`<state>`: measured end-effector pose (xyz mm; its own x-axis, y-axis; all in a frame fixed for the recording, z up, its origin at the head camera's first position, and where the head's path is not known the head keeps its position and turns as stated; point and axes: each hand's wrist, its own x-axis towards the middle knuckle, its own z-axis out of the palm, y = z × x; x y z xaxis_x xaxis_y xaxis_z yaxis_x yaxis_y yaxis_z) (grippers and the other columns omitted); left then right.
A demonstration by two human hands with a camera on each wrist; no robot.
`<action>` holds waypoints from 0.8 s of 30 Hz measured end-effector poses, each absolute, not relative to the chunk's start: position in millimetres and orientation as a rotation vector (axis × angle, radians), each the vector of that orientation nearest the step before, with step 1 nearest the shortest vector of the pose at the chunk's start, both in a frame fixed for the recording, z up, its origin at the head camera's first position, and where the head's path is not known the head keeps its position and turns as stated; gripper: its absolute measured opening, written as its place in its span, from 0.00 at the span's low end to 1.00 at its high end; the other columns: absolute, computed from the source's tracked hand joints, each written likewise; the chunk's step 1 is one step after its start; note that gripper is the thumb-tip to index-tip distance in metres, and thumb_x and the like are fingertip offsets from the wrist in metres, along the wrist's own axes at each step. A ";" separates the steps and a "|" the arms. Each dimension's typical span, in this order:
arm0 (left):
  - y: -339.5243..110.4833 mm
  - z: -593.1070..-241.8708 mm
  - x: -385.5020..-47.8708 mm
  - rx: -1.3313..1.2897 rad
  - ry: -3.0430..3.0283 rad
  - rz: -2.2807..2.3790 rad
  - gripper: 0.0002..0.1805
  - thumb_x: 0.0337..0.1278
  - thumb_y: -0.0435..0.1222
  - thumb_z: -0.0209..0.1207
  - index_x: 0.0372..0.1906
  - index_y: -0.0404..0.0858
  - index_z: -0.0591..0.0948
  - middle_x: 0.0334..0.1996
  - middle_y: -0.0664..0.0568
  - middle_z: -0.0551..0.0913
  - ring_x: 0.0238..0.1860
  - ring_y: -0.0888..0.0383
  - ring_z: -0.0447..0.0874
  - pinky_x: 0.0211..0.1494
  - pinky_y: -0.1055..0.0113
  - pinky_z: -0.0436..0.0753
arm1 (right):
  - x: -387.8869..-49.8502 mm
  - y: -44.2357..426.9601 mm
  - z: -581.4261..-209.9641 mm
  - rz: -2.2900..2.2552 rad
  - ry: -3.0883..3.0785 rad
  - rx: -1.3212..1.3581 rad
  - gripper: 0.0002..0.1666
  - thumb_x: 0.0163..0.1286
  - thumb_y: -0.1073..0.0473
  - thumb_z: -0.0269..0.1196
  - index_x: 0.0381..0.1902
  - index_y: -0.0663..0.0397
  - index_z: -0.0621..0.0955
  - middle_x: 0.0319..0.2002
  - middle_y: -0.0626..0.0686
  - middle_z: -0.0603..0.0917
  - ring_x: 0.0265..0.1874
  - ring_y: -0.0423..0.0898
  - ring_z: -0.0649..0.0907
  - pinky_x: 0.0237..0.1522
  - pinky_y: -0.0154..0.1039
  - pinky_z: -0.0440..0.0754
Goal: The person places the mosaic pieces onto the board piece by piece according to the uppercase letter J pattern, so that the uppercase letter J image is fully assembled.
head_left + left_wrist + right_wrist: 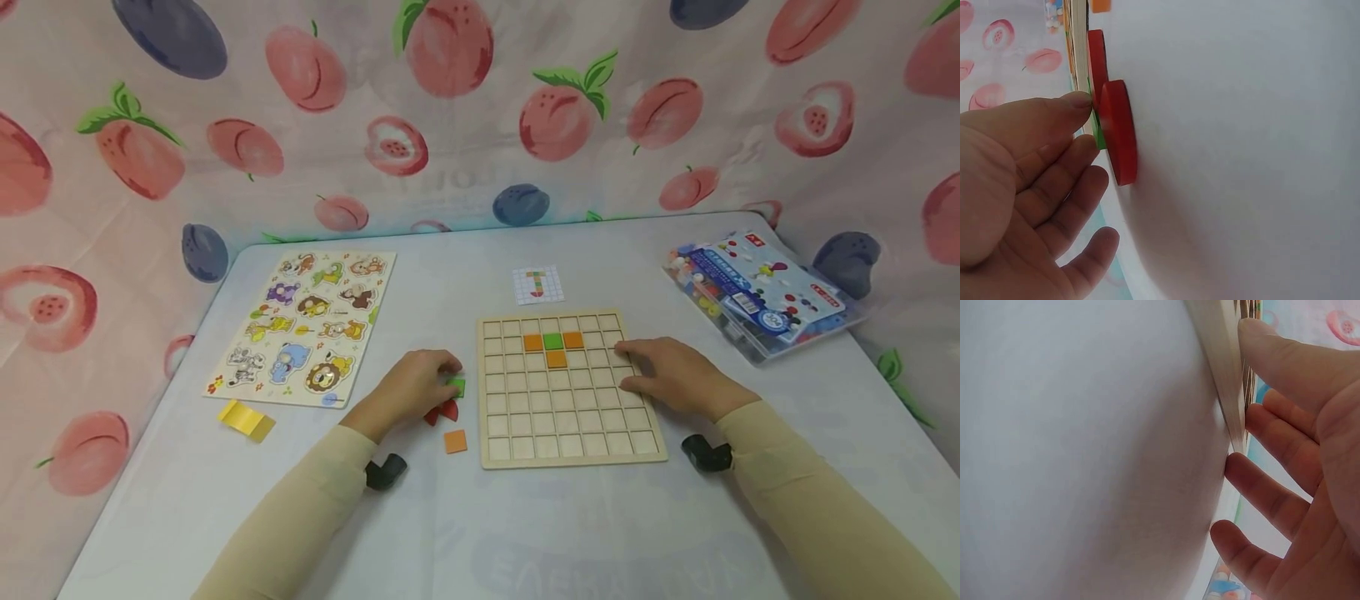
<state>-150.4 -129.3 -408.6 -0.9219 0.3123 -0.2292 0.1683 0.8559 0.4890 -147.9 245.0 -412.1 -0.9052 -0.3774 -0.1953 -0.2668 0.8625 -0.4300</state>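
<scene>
My left hand (411,385) is at the left of the wooden grid board (498,447), thumb tip at a green square (458,387). In the left wrist view the left hand (1029,169) has its fingers loosely bent, beside the green piece (1100,134) and red pieces (1120,134). An orange square (455,442) lies nearer the front. On the board, three orange tiles (556,359) surround a green tile (552,341) at left, right and below. My right hand (675,375) rests at the board's right edge; in the right wrist view the hand (1297,462) has spread fingers beside the board's side (1225,369).
Behind the board lies a small pattern card (538,285). An animal puzzle board (311,321) lies at the left, with a yellow strip (246,421) by its front edge. A plastic box of colourful pieces (765,292) stands at the back right.
</scene>
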 end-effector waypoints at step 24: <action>-145.1 -411.1 -143.2 0.337 2.736 0.712 0.15 0.58 0.33 0.68 0.50 0.37 0.85 0.46 0.52 0.86 0.50 0.54 0.80 0.60 0.58 0.77 | -148.6 245.8 -414.3 -0.574 2.776 -0.501 0.35 0.68 0.52 0.68 0.69 0.62 0.73 0.64 0.67 0.74 0.64 0.68 0.71 0.64 0.64 0.66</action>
<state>-143.2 -145.1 -411.1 -0.9294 0.2951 -0.2216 0.1497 0.8504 0.5045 -148.6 245.8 -414.3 -0.9060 -0.3820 -0.1824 -0.2783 0.8622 -0.4234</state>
